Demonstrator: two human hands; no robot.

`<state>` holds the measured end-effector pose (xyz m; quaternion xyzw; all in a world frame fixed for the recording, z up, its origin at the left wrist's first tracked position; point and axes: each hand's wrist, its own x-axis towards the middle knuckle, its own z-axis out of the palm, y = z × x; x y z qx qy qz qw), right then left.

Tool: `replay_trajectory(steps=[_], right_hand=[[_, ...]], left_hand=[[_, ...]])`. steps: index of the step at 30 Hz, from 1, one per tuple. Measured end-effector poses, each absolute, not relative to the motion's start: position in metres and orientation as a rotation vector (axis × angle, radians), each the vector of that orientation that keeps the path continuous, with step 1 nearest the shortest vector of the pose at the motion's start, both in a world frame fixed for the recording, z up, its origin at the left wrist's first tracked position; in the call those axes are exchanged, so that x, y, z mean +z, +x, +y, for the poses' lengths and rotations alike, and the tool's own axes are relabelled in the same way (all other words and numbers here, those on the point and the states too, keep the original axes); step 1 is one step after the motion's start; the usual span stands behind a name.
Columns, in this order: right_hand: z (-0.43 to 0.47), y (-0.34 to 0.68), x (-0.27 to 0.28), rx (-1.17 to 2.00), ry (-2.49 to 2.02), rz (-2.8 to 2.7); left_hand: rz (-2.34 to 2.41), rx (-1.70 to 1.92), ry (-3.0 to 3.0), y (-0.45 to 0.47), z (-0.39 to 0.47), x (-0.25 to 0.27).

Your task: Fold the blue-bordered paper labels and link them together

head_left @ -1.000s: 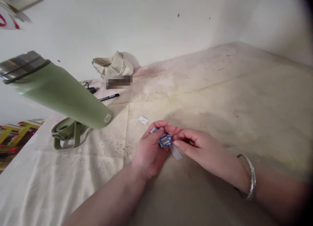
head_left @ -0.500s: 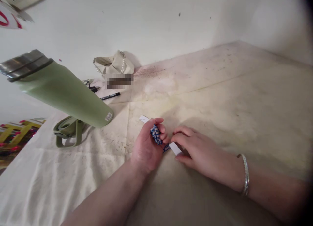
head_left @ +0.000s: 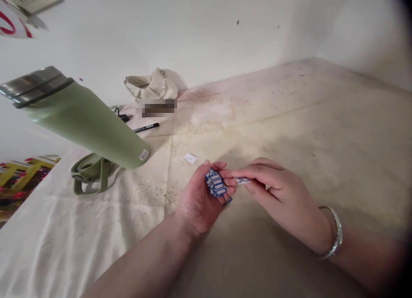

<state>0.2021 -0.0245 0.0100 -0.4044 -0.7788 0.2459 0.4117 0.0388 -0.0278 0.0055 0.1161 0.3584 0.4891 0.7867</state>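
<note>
My left hand [head_left: 199, 203] is cupped palm up, its fingers curled around a bundle of small white pieces with blue edges [head_left: 216, 184]. Whether the bundle is loose pieces or one folded strip, I cannot tell. A bit of blue edging shows below the left fingers. Just to the right, my right hand [head_left: 273, 182] pinches a flat white piece with blue lines [head_left: 242, 180] between thumb and fingers, close to the left fingertips. Beyond the left hand, a small white paper slip [head_left: 190, 158] with faint print lies on the cloth.
On the left stands a green bottle [head_left: 86, 117] with a steel lid, a green strap [head_left: 90, 173] beside its base. Behind are a black pen [head_left: 146, 127] and a cream handbag [head_left: 152, 85] with a pearl chain. A stained pale cloth [head_left: 289, 113] covers the table, which meets the wall.
My left fingers have loosened, showing more of the bundle. The blank white side in my right hand has turned, so blue lines show. The paper slip is now fully visible.
</note>
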Motion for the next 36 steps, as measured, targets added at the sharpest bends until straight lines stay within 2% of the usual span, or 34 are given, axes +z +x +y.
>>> replay_trajectory(steps=[7, 13, 25, 30, 36], right_hand=[[-0.026, 0.204, 0.006, 0.383, -0.864, -2.048], [-0.024, 0.197, 0.000, 0.499, -0.899, -2.206], [-0.022, 0.198, 0.000, 0.644, -1.229, -1.880], [-0.022, 0.195, -0.006, 0.707, -1.104, -2.211], [-0.031, 0.190, -0.002, 0.642, -1.022, -2.513]], left_hand=[[0.696, 0.894, 0.225, 0.044, -0.033, 0.007], [0.591, 0.853, 0.175, 0.042, -0.032, 0.006], [0.699, 1.034, 0.315, 0.036, -0.028, 0.009], [0.767, 1.180, 0.377, 0.027, -0.020, 0.017], [0.781, 1.179, 0.365, 0.025, -0.019, 0.014]])
